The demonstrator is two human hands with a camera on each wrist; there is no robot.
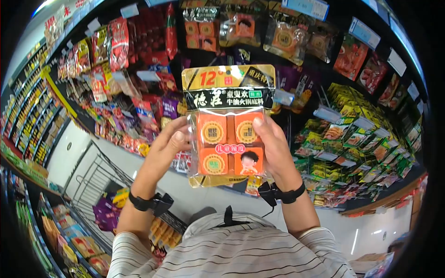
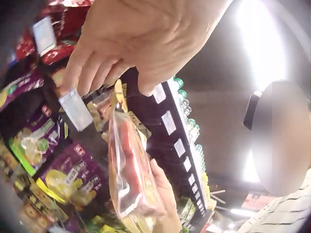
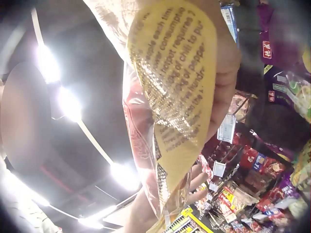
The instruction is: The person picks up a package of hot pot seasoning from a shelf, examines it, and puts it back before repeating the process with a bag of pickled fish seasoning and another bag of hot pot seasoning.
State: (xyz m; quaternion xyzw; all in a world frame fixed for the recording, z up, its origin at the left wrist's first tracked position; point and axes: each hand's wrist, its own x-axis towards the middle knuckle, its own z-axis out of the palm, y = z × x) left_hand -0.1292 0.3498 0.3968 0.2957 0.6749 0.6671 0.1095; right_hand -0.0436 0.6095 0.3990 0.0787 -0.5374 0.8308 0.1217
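Observation:
A clear packet of hotpot soup base (image 1: 230,121) with orange blocks inside and a gold and black header faces me at chest height. My right hand (image 1: 276,146) grips its right edge, thumb over the front and fingers behind. Beside the left edge is my left hand (image 1: 168,142), its fingers extended and the thumb off the plastic. In the left wrist view that left hand (image 2: 138,41) shows a gap from the packet (image 2: 131,165), which the right hand (image 2: 165,194) supports. A yellow printed flap (image 3: 177,82) hides part of my right hand in the right wrist view.
Hanging packets of soup base (image 1: 283,39) fill the rack ahead. Green and yellow packets (image 1: 350,134) crowd the shelves at right, red ones (image 1: 118,44) at left. A wire shopping cart (image 1: 88,173) holding purple packets (image 1: 105,214) stands at lower left. Price tags (image 1: 364,32) jut from the shelf edges.

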